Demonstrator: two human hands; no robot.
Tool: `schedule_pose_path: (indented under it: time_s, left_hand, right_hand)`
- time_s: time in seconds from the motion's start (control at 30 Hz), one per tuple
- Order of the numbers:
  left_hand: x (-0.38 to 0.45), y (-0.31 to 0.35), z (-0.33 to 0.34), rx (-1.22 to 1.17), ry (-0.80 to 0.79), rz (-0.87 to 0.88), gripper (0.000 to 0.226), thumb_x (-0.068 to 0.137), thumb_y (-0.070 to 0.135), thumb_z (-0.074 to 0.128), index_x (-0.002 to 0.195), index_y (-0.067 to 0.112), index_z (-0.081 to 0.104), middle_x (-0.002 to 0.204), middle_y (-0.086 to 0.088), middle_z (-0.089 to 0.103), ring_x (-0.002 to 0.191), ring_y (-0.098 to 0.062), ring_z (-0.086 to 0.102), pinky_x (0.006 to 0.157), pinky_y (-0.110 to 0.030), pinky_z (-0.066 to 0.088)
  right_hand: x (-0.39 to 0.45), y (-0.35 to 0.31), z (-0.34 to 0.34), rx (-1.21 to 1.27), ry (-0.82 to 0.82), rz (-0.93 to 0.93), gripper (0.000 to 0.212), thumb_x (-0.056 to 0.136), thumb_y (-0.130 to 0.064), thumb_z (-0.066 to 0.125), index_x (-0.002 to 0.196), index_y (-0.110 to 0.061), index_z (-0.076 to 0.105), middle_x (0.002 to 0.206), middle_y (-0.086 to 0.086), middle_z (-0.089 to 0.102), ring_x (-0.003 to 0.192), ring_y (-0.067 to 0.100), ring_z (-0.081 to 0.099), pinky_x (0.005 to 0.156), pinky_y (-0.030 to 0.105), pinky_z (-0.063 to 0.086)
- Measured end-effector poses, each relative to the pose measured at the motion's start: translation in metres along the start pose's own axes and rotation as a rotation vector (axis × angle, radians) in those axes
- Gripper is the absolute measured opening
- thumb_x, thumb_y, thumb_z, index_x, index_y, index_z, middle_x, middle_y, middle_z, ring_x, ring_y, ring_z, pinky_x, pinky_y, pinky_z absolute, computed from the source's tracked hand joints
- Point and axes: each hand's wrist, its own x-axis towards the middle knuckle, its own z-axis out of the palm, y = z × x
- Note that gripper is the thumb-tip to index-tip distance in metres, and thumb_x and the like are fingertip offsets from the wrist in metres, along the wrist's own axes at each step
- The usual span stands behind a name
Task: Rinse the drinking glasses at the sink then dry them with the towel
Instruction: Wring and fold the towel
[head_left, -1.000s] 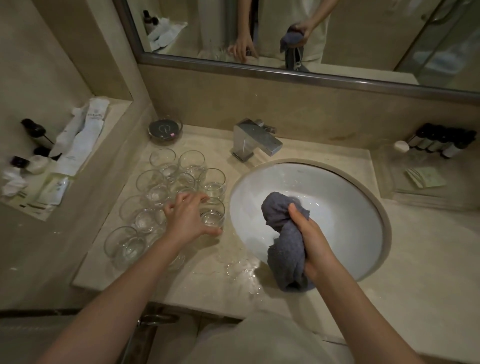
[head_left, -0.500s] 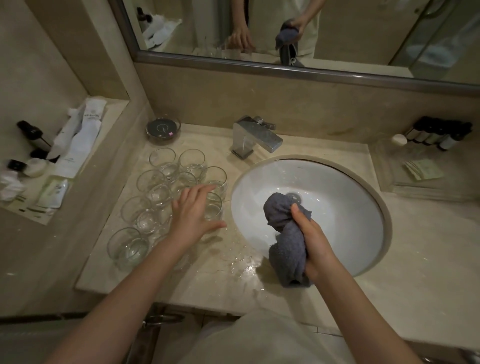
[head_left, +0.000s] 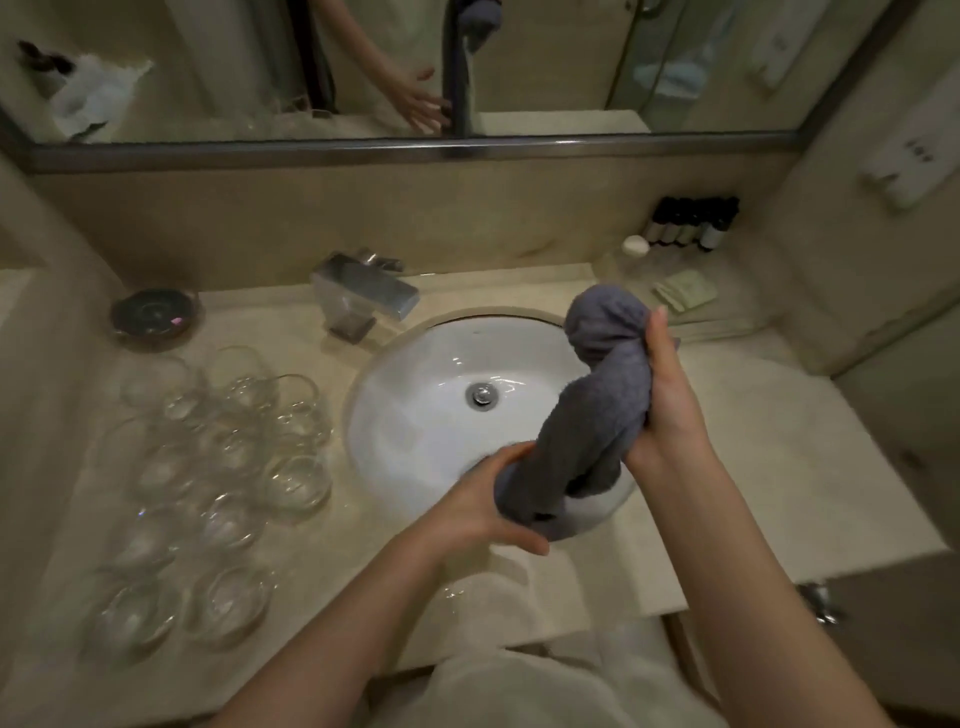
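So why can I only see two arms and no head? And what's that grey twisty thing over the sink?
The camera sits on the person's head and looks down, so you see what they see: their own two arms reaching out from the bottom of the picture. It is a bathroom counter. The grey twisty thing is a towel, bunched into a roll. The right hand grips its upper part and the left hand grips its lower end, both above the white sink. The silver tap stands behind the sink, and no water is coming out. To the left on the counter stands a group of clear drinking glasses, a bit blurry here. A dark round dish sits behind them, and small dark bottles line up at the far right. At the top is a mirror.
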Motion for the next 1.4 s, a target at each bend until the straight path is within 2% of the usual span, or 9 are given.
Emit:
schedule_pose_path:
  time_s: [0.2, 0.4, 0.63, 0.77, 0.87, 0.97, 1.1, 1.23, 1.4]
  left_hand:
    - [0.059, 0.019, 0.020, 0.038, -0.016, -0.004, 0.082, 0.050, 0.028, 0.094, 0.117, 0.043, 0.047, 0.115, 0.015, 0.063, 0.108, -0.006, 0.059, 0.086, -0.026, 0.052]
    - [0.086, 0.049, 0.015, -0.064, -0.115, -0.101, 0.025, 0.061, 0.009, 0.088, 0.071, 0.017, 0.065, 0.059, 0.013, 0.063, 0.058, -0.002, 0.056, 0.056, -0.019, 0.042]
    - [0.080, 0.111, -0.013, -0.600, 0.092, 0.105, 0.096, 0.034, 0.061, 0.092, 0.103, 0.002, 0.061, 0.086, -0.011, 0.074, 0.074, -0.019, 0.071, 0.062, -0.027, 0.058]
    - [0.091, 0.179, 0.027, -0.596, 0.286, 0.306, 0.079, 0.055, 0.077, 0.073, 0.095, 0.009, 0.063, 0.080, -0.003, 0.074, 0.074, -0.012, 0.070, 0.065, -0.022, 0.055]
    - [0.110, 0.220, 0.061, -0.652, 0.365, 0.321, 0.059, 0.072, 0.065, 0.062, 0.094, 0.010, 0.062, 0.081, -0.002, 0.072, 0.080, -0.014, 0.068, 0.073, -0.025, 0.055]
    - [0.133, 0.247, 0.083, -0.678, 0.367, 0.309, 0.046, 0.074, 0.053, 0.055, 0.093, 0.012, 0.065, 0.085, -0.002, 0.073, 0.083, -0.016, 0.069, 0.079, -0.030, 0.056]
    - [0.166, 0.269, 0.098, -0.643, 0.325, 0.280, 0.045, 0.074, 0.053, 0.052, 0.089, 0.012, 0.064, 0.083, -0.007, 0.069, 0.079, -0.015, 0.069, 0.074, -0.025, 0.056]
    - [0.210, 0.281, 0.096, -0.472, 0.210, 0.219, 0.053, 0.085, 0.054, 0.045, 0.099, 0.007, 0.063, 0.089, -0.006, 0.066, 0.085, -0.013, 0.064, 0.079, -0.023, 0.050]
    - [0.274, 0.285, 0.081, -0.142, 0.233, 0.288, 0.024, 0.093, 0.033, 0.058, 0.105, 0.011, 0.059, 0.093, 0.004, 0.064, 0.083, 0.001, 0.061, 0.074, -0.012, 0.047]
  right_hand:
    - [0.014, -0.062, -0.005, 0.089, -0.060, -0.098, 0.057, 0.083, -0.056, 0.045, 0.109, -0.008, 0.060, 0.135, 0.022, 0.054, 0.121, 0.026, 0.055, 0.091, 0.032, 0.047]
    - [0.040, -0.121, -0.047, -0.056, 0.105, -0.375, 0.053, 0.092, -0.045, 0.051, 0.136, -0.016, 0.044, 0.124, 0.006, 0.060, 0.105, 0.016, 0.064, 0.092, 0.033, 0.053]
    - [0.062, -0.147, -0.126, -0.305, 0.085, -0.374, 0.123, 0.036, -0.078, 0.078, 0.138, -0.017, 0.043, 0.125, 0.005, 0.062, 0.112, 0.019, 0.063, 0.083, 0.031, 0.057]
    - [0.056, -0.115, -0.130, -0.514, -0.190, -0.320, 0.101, 0.045, -0.062, 0.083, 0.132, -0.037, 0.039, 0.134, -0.003, 0.055, 0.123, 0.016, 0.055, 0.093, 0.024, 0.051]
    - [0.049, -0.095, -0.121, -0.724, -0.471, -0.340, 0.120, 0.045, -0.029, 0.085, 0.145, -0.038, 0.019, 0.150, -0.017, 0.033, 0.137, 0.001, 0.036, 0.106, 0.023, 0.039]
    - [0.054, -0.088, -0.115, -0.835, -0.397, -0.451, 0.135, 0.041, -0.033, 0.094, 0.148, -0.040, 0.012, 0.155, -0.020, 0.023, 0.140, -0.002, 0.029, 0.110, 0.027, 0.038]
    - [0.080, -0.105, -0.127, -0.836, -0.158, -0.536, 0.104, 0.052, -0.037, 0.086, 0.134, -0.056, 0.025, 0.138, -0.015, 0.048, 0.125, 0.007, 0.050, 0.098, 0.034, 0.050]
    - [0.115, -0.134, -0.149, -0.691, -0.137, -0.496, 0.062, 0.074, -0.012, 0.082, 0.114, -0.044, 0.047, 0.108, -0.024, 0.066, 0.101, -0.004, 0.063, 0.080, 0.014, 0.049]
    - [0.171, -0.154, -0.161, -0.510, -0.167, -0.353, 0.046, 0.078, -0.011, 0.074, 0.115, -0.024, 0.049, 0.118, 0.005, 0.064, 0.100, 0.004, 0.066, 0.079, 0.020, 0.052]
